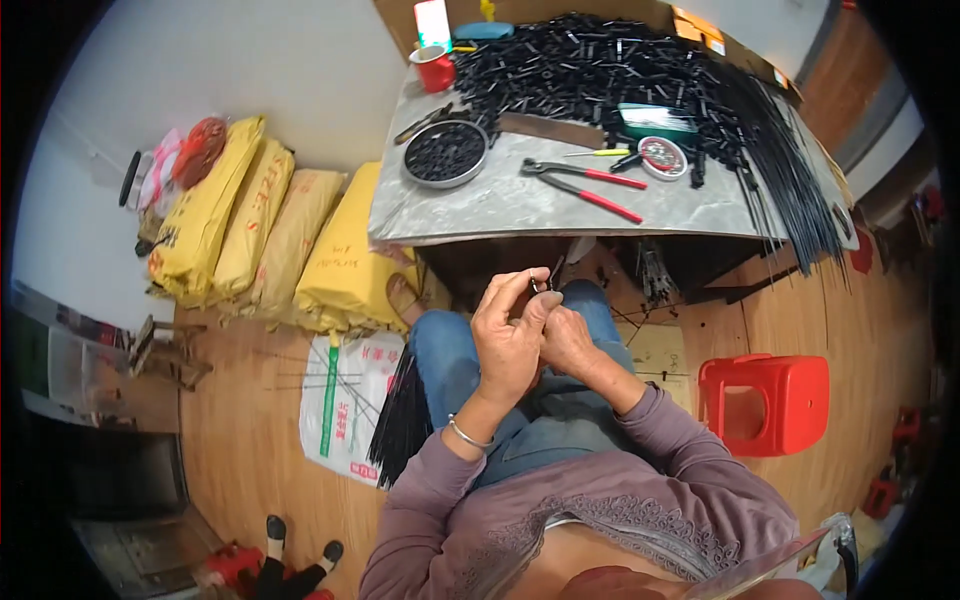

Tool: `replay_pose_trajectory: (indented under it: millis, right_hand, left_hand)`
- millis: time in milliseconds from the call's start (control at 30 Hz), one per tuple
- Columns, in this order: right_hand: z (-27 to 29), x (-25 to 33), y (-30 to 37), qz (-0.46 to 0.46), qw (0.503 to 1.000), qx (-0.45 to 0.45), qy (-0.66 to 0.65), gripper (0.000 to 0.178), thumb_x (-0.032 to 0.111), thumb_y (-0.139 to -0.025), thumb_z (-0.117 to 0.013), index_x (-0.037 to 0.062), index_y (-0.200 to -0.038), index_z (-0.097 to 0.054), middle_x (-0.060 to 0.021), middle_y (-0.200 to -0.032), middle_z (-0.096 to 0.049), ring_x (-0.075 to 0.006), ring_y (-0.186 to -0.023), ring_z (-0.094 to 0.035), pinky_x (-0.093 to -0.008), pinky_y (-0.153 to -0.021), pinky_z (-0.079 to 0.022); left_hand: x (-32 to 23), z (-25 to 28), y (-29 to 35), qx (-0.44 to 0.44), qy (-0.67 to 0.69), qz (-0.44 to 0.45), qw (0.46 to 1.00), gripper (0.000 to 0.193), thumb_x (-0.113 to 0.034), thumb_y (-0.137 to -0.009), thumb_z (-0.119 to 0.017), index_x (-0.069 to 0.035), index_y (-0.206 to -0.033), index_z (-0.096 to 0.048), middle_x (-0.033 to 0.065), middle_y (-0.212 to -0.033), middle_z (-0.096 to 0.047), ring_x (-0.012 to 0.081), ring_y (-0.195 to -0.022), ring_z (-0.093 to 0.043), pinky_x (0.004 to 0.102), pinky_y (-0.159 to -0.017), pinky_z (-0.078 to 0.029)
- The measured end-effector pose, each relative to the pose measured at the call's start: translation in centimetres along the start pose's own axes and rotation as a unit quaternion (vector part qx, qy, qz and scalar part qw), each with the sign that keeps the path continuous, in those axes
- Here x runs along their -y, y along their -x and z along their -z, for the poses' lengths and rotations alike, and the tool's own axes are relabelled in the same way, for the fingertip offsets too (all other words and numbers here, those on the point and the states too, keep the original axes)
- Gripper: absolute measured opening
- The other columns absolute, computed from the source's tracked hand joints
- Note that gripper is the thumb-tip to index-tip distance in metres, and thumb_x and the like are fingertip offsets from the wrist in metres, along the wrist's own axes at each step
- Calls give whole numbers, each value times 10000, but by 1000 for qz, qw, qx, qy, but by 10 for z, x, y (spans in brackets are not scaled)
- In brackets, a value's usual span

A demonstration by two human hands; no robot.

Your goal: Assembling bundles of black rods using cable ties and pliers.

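Over my lap, in front of the table's near edge, my two hands meet. My left hand (506,338) pinches with thumb and forefinger at a small, thin black piece (556,274). Curled close against it, my right hand (568,342) grips the same piece from the other side; its fingers are partly hidden. The piece's exact kind is too small to make out. On the table (450,215) ahead lies a large heap of short black parts (590,70). Red-handled pincers (590,185) rest near the front edge.
A metal bowl of small black parts (445,153), a red mug (432,70), a round tub (662,158) and long black rods (790,170) are on the table. Yellow sacks (340,255) stand left. A red stool (765,405) is at right; black strands (400,425) lie beside my leg.
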State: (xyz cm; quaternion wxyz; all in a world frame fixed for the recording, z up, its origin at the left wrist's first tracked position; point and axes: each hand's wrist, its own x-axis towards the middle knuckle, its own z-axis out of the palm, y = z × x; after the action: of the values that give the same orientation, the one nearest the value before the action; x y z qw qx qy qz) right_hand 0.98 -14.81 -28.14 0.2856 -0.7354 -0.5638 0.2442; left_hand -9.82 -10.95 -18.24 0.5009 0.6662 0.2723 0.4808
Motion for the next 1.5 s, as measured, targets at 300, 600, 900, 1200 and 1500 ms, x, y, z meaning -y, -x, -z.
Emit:
replay_pose_trajectory:
  millis: [300,600,900,1200,1500]
  right_hand:
    - [45,46,-10,69,918,85,-382,145,141,-812,-708,10,-819,-645,19,-756,-608,-40,-698,-524,-220,-607,-432]
    - [52,47,-9,6,869,187,-458,133,114,-787,-733,37,-720,-647,24,-648,-588,-40,-595,-498,-209,-530,-383]
    - [55,46,-1,-22,838,141,-527,174,145,-799,-742,33,-741,-622,-7,-674,-603,-66,-604,-531,-217,-554,-415]
    - [41,65,10,0,876,-15,-482,180,85,-796,-730,57,-758,-556,27,-706,-547,-54,-688,-500,-221,-648,-426]
    - [57,77,6,17,917,5,-399,200,123,-802,-717,37,-769,-539,65,-703,-485,-35,-660,-434,-218,-579,-379]
  left_hand:
    - [32,67,1,115,76,129,982,261,-272,-936,-590,-15,-891,-590,21,-858,-556,93,-777,-491,221,-708,-396]
    - [37,62,0,191,381,180,887,341,-392,-930,-544,-73,-810,-525,-13,-778,-455,88,-778,-431,226,-728,-379]
    - [33,52,1,173,400,164,885,350,-395,-933,-544,-85,-773,-513,-1,-770,-419,115,-732,-393,240,-703,-338]
    - [31,31,-2,26,390,182,902,293,-329,-926,-581,-63,-804,-559,-17,-838,-477,83,-791,-430,230,-735,-366]
    - [33,32,-6,31,401,168,900,276,-315,-928,-581,-66,-809,-565,-23,-861,-474,79,-819,-418,227,-773,-353]
